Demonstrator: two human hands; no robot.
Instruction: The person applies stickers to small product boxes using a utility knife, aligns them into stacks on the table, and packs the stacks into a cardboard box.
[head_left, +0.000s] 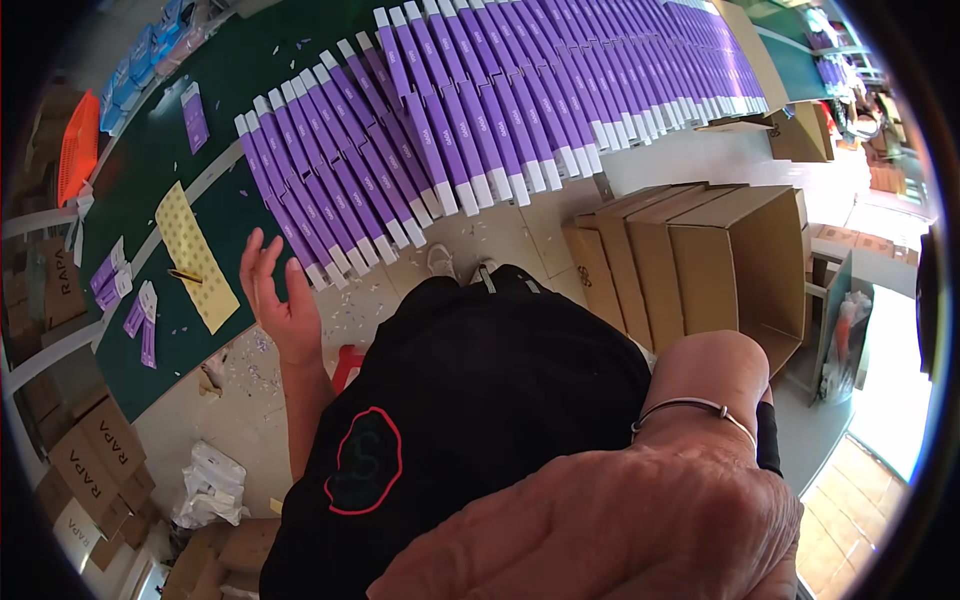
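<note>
Head view: my right hand point(620, 530) looms super close, fingers cut off by the bottom edge, so I can't tell if they're gripping anything. My left hand point(288, 315) is up, fingers loosely spread and empty, just beside the purple boxes point(470, 125) lining the green desk point(255, 60).

We see slim purple-and-white oblong cartons point(465, 130), upper centre: smooth printed card, faint sheen. Dark green flat tabletop point(185, 345), left: smooth, matt. Open brown square-mouthed box point(705, 265), right: dull cardboard. We note black garment point(480, 370), lower centre: matt cloth. Crumpled white bag point(212, 485), lower left: thin glossy plastic.
</note>
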